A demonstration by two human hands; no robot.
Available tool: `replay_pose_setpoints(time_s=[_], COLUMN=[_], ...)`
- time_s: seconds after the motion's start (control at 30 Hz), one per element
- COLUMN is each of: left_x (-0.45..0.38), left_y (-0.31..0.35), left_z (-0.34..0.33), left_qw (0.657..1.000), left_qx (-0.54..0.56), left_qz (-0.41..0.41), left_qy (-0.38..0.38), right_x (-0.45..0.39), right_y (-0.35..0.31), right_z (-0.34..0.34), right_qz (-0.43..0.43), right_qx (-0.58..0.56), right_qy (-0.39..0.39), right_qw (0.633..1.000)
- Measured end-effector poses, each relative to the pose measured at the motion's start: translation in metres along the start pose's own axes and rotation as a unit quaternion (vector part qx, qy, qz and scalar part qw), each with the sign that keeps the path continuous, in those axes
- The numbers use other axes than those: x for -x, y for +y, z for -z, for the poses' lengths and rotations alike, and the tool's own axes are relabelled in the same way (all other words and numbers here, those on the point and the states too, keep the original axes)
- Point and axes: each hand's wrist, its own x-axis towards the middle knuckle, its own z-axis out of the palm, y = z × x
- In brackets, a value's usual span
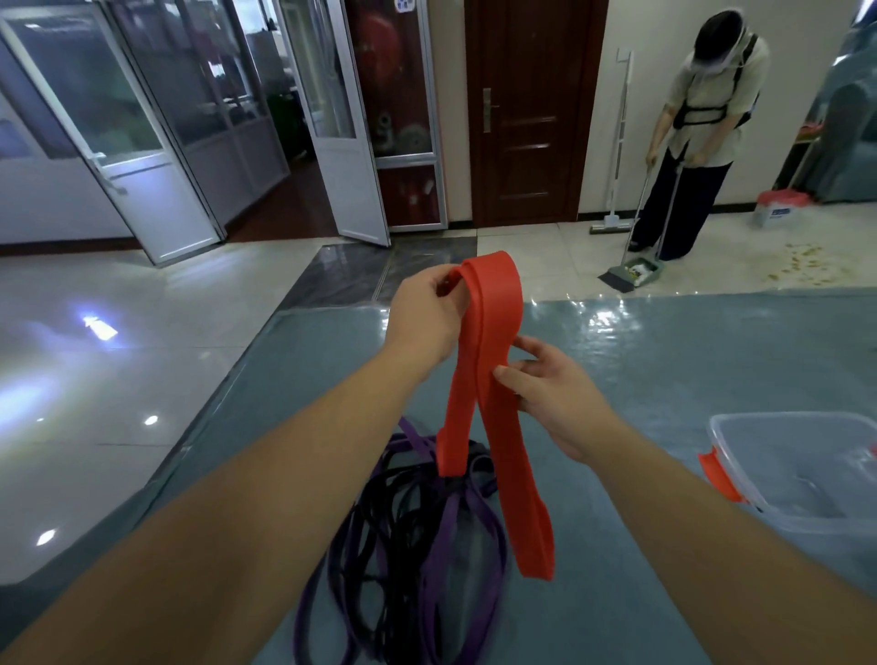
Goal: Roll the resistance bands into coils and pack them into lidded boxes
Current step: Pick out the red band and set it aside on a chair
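Two hands (429, 318) (557, 396), one red band (493, 379), one clear box (807, 470)

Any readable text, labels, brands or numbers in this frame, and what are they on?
Nothing is legible.
White-and-blue sign above the glass cabinet: cut off by the frame edge, unreadable.
Blue label on the white container on the floor: blurred.
Red band, held by the left hand and right hand: no print visible.
Clear box and purple and black bands: no print visible.
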Motion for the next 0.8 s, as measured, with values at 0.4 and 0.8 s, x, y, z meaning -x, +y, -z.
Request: replay_pose_setpoints(time_s=[0.4, 0.8], left_x=[0.024, 0.09], left_y=[0.031, -0.026], left_z=[-0.015, -0.04], left_qw=[0.986, 0.947], left_qx=[0.119, 0.11], left_qz=[0.102, 0.254], left_qy=[-0.061, -0.162], right_x=[0.02, 0.028], right_y=[-0.005, -0.022], right_z=[0.025, 0.034], right_qz=[0.031, -0.043], right_qx=[0.064, -0.155], right_qy=[0.0, 0.084], right_qw=[0.997, 0.983])
